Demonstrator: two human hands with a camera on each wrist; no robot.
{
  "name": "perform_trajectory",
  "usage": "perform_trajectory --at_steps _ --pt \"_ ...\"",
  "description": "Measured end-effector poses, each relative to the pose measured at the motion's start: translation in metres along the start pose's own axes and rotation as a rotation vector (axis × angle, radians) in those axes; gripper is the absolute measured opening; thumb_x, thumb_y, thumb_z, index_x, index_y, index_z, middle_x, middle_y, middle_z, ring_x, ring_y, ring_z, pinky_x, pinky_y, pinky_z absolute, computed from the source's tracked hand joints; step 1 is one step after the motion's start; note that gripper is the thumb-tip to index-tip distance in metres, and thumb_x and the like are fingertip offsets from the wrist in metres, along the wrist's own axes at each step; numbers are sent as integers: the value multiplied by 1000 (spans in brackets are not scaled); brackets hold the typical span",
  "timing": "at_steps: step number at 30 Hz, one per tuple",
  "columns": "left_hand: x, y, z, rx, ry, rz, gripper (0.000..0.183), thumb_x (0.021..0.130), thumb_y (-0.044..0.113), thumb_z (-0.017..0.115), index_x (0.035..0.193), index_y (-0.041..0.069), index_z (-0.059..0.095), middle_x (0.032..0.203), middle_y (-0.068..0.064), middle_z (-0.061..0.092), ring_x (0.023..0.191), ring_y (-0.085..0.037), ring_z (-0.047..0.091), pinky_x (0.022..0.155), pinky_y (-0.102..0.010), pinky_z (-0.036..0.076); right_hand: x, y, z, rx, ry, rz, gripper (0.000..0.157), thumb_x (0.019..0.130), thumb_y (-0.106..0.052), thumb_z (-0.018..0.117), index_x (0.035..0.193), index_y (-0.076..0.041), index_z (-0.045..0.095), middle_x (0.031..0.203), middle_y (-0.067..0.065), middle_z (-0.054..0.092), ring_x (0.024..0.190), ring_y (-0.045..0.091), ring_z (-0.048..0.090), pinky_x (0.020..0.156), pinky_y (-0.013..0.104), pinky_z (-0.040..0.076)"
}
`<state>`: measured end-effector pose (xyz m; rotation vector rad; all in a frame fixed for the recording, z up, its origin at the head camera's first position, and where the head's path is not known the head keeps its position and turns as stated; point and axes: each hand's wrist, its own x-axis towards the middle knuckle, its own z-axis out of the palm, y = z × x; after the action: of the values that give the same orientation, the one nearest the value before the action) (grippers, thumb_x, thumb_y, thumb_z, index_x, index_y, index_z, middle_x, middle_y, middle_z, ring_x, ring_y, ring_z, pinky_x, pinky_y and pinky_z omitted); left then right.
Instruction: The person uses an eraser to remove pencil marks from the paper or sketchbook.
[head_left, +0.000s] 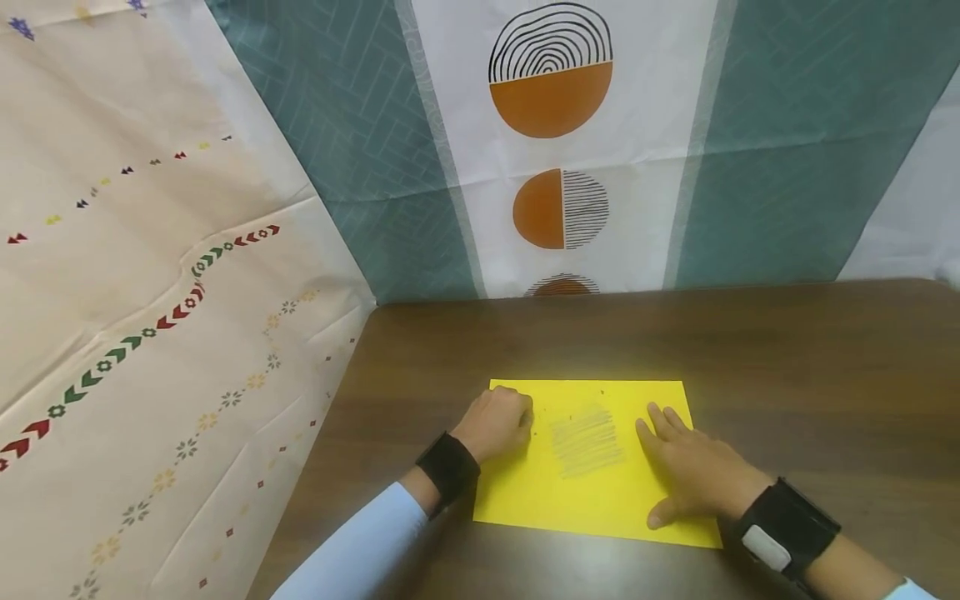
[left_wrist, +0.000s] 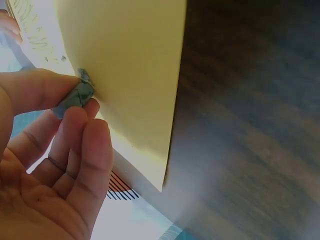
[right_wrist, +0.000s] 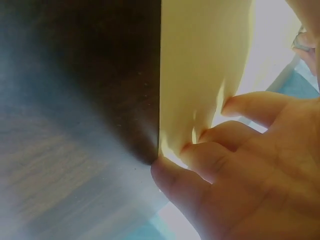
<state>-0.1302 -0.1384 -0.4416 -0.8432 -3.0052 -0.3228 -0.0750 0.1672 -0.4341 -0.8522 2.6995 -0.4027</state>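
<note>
A sheet of yellow paper [head_left: 570,504] lies on the brown table, with a patch of grey pencil scribble [head_left: 587,442] near its middle. My left hand [head_left: 493,423] is over the paper's left side. Between its thumb and fingers it pinches a small, worn grey-green eraser [left_wrist: 75,99], whose tip is right at the paper in the left wrist view; in the head view the hand hides it. On the right side of the sheet, my right hand [head_left: 693,471] rests with fingers spread, its fingertips pressing the paper near the edge.
The brown wooden table [head_left: 810,367] extends around the sheet. A few dark crumbs [head_left: 602,392] dot the paper above the scribble. Behind the table hangs a green and white patterned cloth [head_left: 637,208], and a cream printed cloth [head_left: 187,350] hangs along the left side.
</note>
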Motion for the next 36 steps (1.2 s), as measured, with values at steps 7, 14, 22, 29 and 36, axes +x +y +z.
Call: perform_trajectory --at_steps 7,14,22,29,36 --pt "1 -4 0 -16 -21 -20 15 88 7 68 74 15 67 61 6 50 56 -10 45 52 -20 38 0 -1 4 7 4 15 126 57 -70 84 145 10 45 155 39 25 138 60 29 96 72 39" --pt "-8 -7 -3 -161 16 -13 7 91 14 69 91 15 76 80 7 64 71 -7 56 67 -23 48 3 -5 -3 58 21 32 117 65 -71 79 145 8 48 153 38 30 134 59 37 96 68 42" --pt "3 31 -37 -424 272 209 13 92 19 77 103 14 74 83 8 57 72 -5 53 62 -16 45 35 -23 -45 398 241 -23 56 102 -42 59 135 3 61 117 16 71 95 32 71 77 49 58" --pt "5 32 -37 -411 197 201 20 90 23 79 103 12 67 95 4 66 86 -7 63 76 -14 49 64 -37 -37 703 184 -12 28 100 -29 66 111 -4 72 88 4 71 74 26 66 69 43 57" --pt "-9 3 -14 -119 -165 12 90 86 65 68 153 9 43 158 -10 39 144 -25 37 113 -44 36 83 -44 -27 511 287 31 10 91 -20 77 97 -13 74 86 -5 69 82 17 63 72 37 53"
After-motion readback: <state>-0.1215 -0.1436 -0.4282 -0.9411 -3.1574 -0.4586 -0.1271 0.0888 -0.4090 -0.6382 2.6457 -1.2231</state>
